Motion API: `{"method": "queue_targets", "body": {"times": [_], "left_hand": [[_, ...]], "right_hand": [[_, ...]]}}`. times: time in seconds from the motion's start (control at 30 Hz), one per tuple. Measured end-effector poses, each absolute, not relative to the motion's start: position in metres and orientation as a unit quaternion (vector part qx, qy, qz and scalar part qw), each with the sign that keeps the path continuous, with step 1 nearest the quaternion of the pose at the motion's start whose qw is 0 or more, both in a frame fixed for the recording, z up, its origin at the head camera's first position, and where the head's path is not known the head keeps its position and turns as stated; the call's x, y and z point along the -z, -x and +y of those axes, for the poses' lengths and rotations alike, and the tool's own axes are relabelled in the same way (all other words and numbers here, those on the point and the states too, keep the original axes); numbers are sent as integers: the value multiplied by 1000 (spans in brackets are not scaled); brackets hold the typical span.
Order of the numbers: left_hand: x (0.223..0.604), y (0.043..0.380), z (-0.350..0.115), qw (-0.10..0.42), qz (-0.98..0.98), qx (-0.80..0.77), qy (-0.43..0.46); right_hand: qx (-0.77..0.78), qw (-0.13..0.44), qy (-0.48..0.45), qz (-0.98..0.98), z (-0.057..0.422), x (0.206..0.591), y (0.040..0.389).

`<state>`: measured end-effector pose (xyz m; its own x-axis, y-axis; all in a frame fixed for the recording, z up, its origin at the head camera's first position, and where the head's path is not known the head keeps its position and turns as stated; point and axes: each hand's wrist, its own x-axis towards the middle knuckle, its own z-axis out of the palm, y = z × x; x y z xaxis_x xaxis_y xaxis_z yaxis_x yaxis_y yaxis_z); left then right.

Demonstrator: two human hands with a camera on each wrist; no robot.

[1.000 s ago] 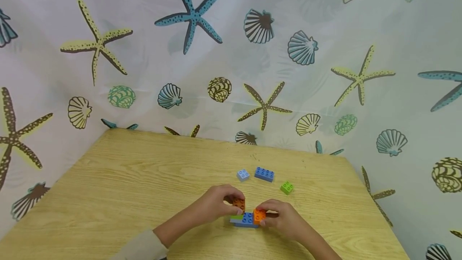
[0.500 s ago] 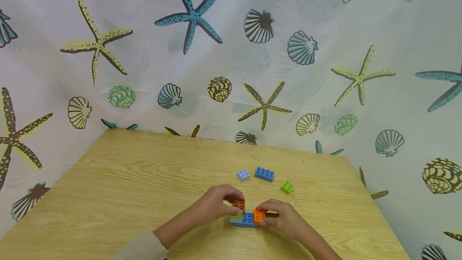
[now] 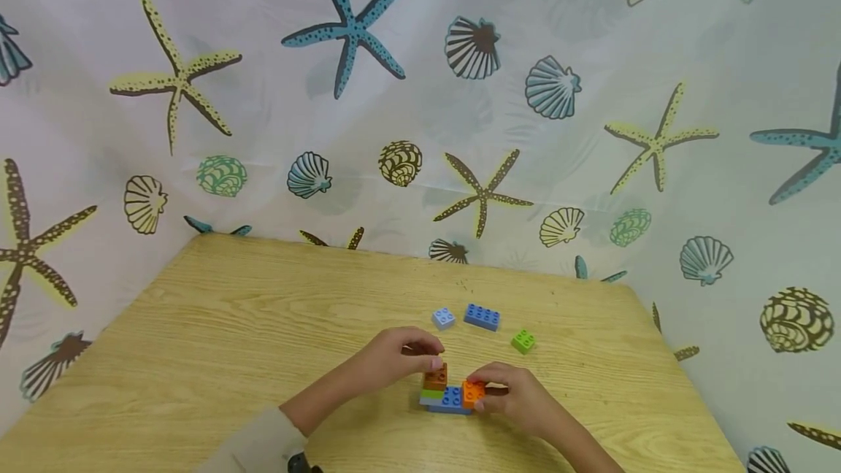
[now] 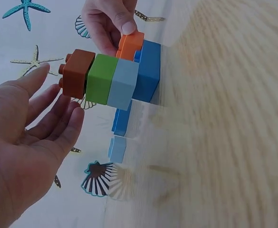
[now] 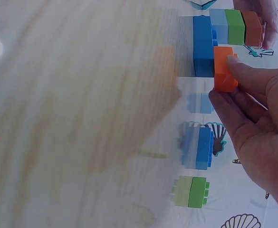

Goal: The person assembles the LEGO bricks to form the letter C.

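Observation:
A long blue toy brick (image 5: pixel 203 46) lies on the table as the base of a small build. On its left end stand a light blue brick (image 4: pixel 123 83), a green brick (image 4: pixel 101 78) and a brown brick (image 4: pixel 78 73), one on top of another. My left hand (image 4: pixel 32 123) is at the brown brick with fingers spread loosely, holding nothing. At the base's other end my right hand (image 5: pixel 262 104) pinches an orange brick (image 5: pixel 223 69) between thumb and fingers. The orange brick sits on the blue studs.
Beyond the build on the wooden table (image 3: pixel 276 298) lie a loose light blue brick (image 3: pixel 443 318), a blue brick (image 3: pixel 482 317) and a small green brick (image 3: pixel 523 341). A shell-and-starfish curtain (image 3: pixel 263 122) hangs around the table's back and sides.
My left hand has let go of the brown brick and drawn slightly up and back. The brown brick now sits lower, on the green one. My right hand has kept its hold.

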<state>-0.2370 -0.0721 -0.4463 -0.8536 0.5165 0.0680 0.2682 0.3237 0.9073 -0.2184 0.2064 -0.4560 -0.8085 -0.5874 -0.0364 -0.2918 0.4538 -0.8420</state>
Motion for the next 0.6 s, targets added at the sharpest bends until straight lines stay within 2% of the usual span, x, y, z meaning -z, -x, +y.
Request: {"method": "queue_targets", "body": {"times": [0.33,0.6], "left_hand": [[460,277,-70,55,821,-527,-212],[471,307,-62,47,835,-519,-178]], "right_hand": [[448,166,254,841,207,456,218],[459,171,256,834,207,454,217]]}}
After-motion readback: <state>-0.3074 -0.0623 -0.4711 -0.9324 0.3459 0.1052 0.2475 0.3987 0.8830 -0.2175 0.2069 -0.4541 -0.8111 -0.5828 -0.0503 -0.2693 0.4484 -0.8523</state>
